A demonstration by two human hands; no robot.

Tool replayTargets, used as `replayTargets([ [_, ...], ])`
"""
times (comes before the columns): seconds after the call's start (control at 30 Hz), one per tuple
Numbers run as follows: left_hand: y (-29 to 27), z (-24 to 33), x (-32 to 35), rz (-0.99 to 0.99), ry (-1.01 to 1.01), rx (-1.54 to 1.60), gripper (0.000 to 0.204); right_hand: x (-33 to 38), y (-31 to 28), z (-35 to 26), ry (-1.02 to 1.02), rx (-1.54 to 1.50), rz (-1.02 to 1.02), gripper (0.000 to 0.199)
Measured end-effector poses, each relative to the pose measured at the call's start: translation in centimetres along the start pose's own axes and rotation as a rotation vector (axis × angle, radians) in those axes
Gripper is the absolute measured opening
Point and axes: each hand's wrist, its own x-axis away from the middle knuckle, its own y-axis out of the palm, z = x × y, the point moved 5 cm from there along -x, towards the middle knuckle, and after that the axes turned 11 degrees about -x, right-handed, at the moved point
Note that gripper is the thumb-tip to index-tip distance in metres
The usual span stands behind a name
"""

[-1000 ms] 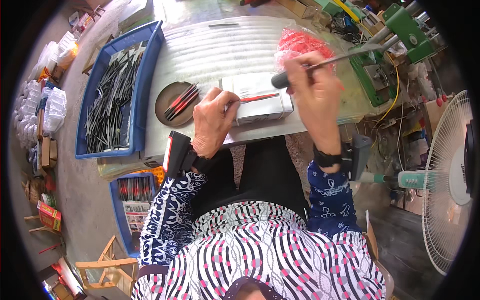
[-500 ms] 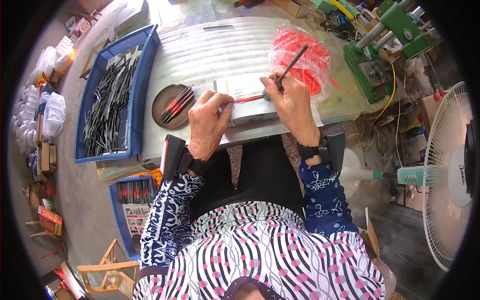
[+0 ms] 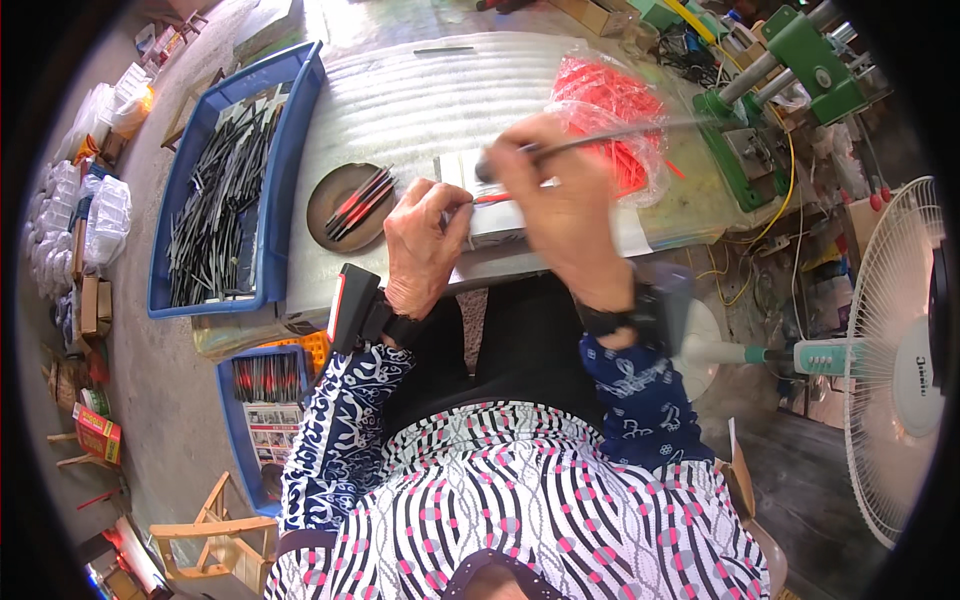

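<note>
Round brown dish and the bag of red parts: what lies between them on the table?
Head view: the left hand pinning a red piece on a white block.

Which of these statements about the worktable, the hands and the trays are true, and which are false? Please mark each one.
1. The right hand holds a thin dark tool. True.
2. The round brown dish is empty. False: red and dark sticks lie in it.
3. The big blue tray on the person's left holds dark sticks. True.
4. The left hand rests in the blue tray. False: it presses on a flat white block on the table.
5. A clear bag of red parts lies beyond the right hand. True.
</note>
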Motion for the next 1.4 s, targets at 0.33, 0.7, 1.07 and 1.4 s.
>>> replayTargets([
  [0.33, 0.0, -0.2, 0.0, 0.042, 0.052, -0.012, 0.008, -1.5, -0.6, -1.0, 0.042, 0.006, -0.048, 0.017],
  [0.7, -0.3, 0.2, 0.1, -0.008, 0.005, -0.070, 0.006, 0.8, 2.0, 3.0, 0.046, 0.218, -0.177, 0.035],
  [1.07, -1.6, -0.3, 0.1, 0.008, 0.034, -0.059, 0.006, -0.2, -4.6, -0.5, 0.116, 0.008, 0.060, 0.021],
  [1.4, -1.8, 0.2, -0.5, 0.008, 0.062, -0.077, 0.004, 0.8, -1.9, 2.8, 0.110, 0.272, -0.055, 0.023],
])
